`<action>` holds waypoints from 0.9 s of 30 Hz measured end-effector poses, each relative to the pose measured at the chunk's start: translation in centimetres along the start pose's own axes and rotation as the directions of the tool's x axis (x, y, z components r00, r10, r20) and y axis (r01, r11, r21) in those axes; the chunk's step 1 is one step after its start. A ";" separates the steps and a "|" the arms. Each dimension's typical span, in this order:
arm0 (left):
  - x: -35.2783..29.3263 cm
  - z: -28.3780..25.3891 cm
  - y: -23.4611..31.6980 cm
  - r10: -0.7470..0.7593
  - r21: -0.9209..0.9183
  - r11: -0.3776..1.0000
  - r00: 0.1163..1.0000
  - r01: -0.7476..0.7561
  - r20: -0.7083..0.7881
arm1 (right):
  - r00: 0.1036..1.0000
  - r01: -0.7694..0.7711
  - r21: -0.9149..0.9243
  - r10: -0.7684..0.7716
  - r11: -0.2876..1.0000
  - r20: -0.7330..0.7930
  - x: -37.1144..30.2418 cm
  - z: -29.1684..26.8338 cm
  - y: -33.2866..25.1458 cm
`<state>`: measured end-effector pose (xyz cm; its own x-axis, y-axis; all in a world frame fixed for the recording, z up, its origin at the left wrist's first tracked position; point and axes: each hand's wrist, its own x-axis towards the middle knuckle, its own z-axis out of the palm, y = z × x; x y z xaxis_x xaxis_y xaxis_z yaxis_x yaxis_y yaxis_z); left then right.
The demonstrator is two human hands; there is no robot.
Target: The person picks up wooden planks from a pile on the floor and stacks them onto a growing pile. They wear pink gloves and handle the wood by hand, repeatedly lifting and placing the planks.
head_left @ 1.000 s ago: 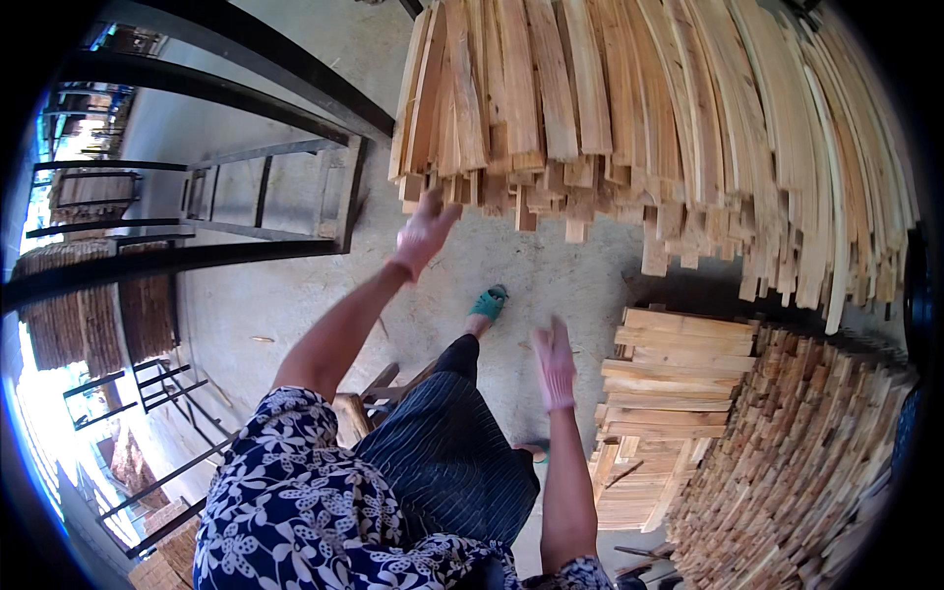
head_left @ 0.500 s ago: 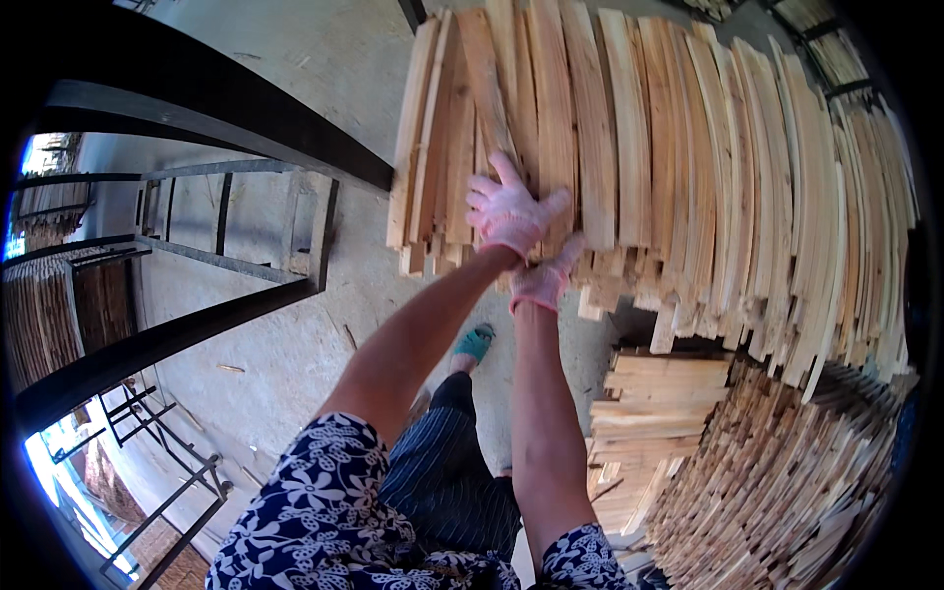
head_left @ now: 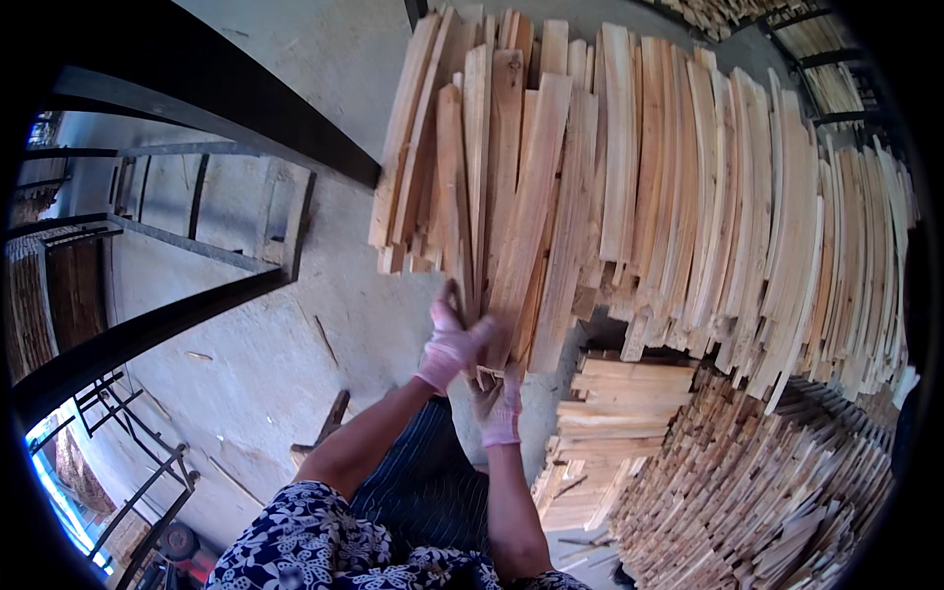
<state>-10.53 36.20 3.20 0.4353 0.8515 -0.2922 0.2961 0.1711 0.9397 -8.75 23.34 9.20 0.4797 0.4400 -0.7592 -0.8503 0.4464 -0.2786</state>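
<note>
Several long, pale wooden boards (head_left: 528, 231) stick out of the stack toward me, their near ends past the row's edge. My left hand (head_left: 454, 346), in a pinkish knit glove, is at the left side of these ends, thumb over them and fingers along the outer board. Just below and to the right, my right hand (head_left: 499, 411), gloved alike, grips the near ends from beneath, its fingers partly hidden by the wood. The boards lie close together at my hands and fan out slightly at their far ends.
The big stack of boards (head_left: 728, 197) runs off to the right. Below it stand a smaller pile (head_left: 624, 398) and a large heap of stacked sticks (head_left: 728, 492). A dark metal frame (head_left: 226, 103) rises at the left, over a concrete floor (head_left: 246, 364) with scattered splinters.
Both hands have moved down and back toward my body. Several boards have slid out of the stack with them, and their ends now overhang the near edge.
</note>
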 end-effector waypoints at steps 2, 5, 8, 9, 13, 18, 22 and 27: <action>1.1 -0.9 3.7 -0.528 -0.329 0.751 0.820 0.573 0.222 | 0.989 -0.151 -0.203 0.150 0.967 -0.021 -1.8 -7.8 -4.1; 5.2 -5.5 -0.6 -0.593 -0.313 0.603 0.675 0.734 0.439 | 0.953 -0.102 -0.365 -0.014 0.925 -0.302 0.1 -14.0 -9.9; 8.6 -5.8 -0.7 -0.515 -0.247 0.492 0.508 0.835 0.691 | 0.991 -0.127 -0.356 0.100 0.926 -0.094 6.5 -9.5 -14.8; 8.0 -5.3 -0.4 -0.502 -0.218 0.566 0.543 0.795 0.673 | 0.997 -0.022 -0.464 0.051 0.885 0.051 8.8 -6.3 -14.3; 6.2 -3.0 5.9 -0.584 -0.048 0.698 0.607 0.714 0.538 | 0.994 -0.048 -0.738 0.104 0.673 0.030 9.3 -0.9 -12.4; 0.2 -7.3 3.2 -0.285 -0.016 0.921 0.702 0.389 0.653 | 0.916 0.135 -0.624 0.143 0.769 0.374 2.3 -4.4 -11.7; -10.3 -11.7 7.5 -0.577 0.094 0.641 0.398 0.762 0.713 | 0.848 0.013 -0.437 0.222 0.899 0.481 -9.2 -13.7 -11.1; -15.7 -16.7 -0.9 -0.702 -0.075 0.390 0.349 0.918 0.621 | 0.859 -0.472 -0.524 0.505 0.709 -0.089 -16.2 -9.9 -11.5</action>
<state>-31.88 30.95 9.87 0.4719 -0.1310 -0.8718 0.4513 0.8854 0.1112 -8.83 3.36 18.84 -0.0367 0.5334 -0.8451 -0.9428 -0.2989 -0.1477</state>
